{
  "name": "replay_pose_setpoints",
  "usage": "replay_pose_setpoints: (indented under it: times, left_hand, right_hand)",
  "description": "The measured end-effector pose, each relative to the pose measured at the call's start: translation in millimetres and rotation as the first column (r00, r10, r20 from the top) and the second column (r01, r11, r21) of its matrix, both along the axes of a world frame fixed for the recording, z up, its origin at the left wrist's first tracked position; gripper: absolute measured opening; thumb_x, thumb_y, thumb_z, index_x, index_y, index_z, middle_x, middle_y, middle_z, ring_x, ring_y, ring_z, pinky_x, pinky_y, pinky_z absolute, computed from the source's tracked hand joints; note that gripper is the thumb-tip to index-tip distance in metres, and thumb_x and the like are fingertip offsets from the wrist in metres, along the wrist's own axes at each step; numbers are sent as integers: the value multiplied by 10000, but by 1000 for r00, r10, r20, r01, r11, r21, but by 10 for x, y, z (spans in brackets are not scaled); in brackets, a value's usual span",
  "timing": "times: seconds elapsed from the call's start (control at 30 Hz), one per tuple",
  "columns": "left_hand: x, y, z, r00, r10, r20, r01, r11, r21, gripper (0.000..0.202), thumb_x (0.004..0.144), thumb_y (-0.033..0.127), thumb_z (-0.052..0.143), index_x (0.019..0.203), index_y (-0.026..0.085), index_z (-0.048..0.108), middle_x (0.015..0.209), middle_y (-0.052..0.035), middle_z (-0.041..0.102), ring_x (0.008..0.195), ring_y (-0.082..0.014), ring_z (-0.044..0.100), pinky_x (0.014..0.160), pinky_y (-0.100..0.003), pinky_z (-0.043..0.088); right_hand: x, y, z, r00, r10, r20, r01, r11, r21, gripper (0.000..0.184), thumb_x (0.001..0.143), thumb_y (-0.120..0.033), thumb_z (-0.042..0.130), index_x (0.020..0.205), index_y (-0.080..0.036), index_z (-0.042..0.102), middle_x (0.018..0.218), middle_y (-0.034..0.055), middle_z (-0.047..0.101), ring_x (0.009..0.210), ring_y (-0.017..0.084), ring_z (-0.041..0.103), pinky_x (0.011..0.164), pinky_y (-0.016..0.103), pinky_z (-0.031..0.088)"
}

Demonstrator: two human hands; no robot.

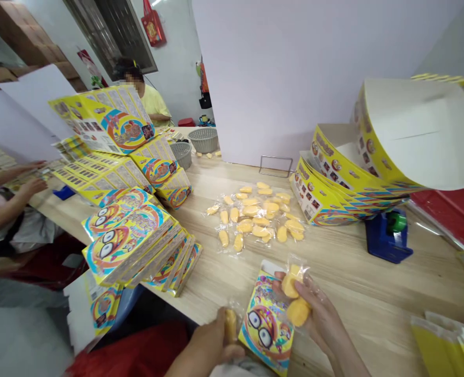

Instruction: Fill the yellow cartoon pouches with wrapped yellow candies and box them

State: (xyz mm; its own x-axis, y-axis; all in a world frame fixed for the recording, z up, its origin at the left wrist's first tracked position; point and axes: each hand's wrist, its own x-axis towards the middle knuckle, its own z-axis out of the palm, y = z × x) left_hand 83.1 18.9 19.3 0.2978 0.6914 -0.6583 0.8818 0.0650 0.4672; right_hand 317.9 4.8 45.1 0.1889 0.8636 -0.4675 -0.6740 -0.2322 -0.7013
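Observation:
My left hand [212, 343] grips a small yellow sponge-like piece in clear plastic [230, 325] at the bottom of the view. My right hand [318, 319] holds a clear bag with two yellow pieces [294, 296] in it. Between my hands stands a yellow printed card with a cartoon face and large glasses [265, 324], and its lower end is hidden near my left hand. Ahead of my hands, a loose pile of yellow pieces in clear wrappers [253, 214] lies on the wooden table [357, 272].
Stacks of yellow printed boxes [127, 241] fill the table's left side, and more [345, 167] stand at the right, beside a blue tape dispenser [388, 235]. Two grey baskets [203, 140] sit at the back. A co-worker's hands [31, 177] rest at the left; another person in a yellow shirt [153, 102] stands behind.

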Motion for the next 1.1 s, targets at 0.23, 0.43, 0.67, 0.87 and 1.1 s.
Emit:
replay_pose_setpoints:
  times: [0.23,0.43,0.67,0.87,1.1]
  left_hand:
    - [130,37,-21,997,-14,78,2,987,160,353,744,362,561,1048,189,516,1011,-64,601,939,-217,548,820,-307,399]
    - [431,-13,7,990,-118,-72,128,979,158,451,653,107,541,1103,113,507,1168,-164,504,1090,-301,440,932,-404,314]
    - [423,352,173,437,387,812,-178,922,-344,513,675,210,547,1166,216,394,789,16,502,753,-141,486,803,-314,373]
    - [730,456,570,196,399,895,-177,913,-368,481,720,615,560,871,158,577,647,24,458,580,-95,436,685,-281,391]
    - [821,451,717,57,576,816,22,816,-578,606,651,733,491,801,150,559,477,94,323,327,-16,182,345,-151,181]
  right_hand:
    - [-7,14,-91,995,1,-101,-3,1000,-25,474,672,-361,710,1118,-268,583,891,21,698,830,247,665,613,336,537]
    - [249,-120,-384,997,-80,20,82,986,-143,239,673,-401,686,858,-248,681,792,39,723,758,274,678,607,379,556]
    - [290,-351,-286,997,-78,-3,76,985,-156,231,680,-335,701,899,-268,666,898,25,719,838,253,673,589,308,548]
    - [-101,-295,109,995,80,59,-81,997,7,426,663,-389,696,1039,-210,606,906,74,689,773,250,657,696,366,516]
    - [-186,-293,398,989,143,-48,-138,986,95,310,666,-369,715,922,-196,690,916,81,697,824,234,638,766,336,478]
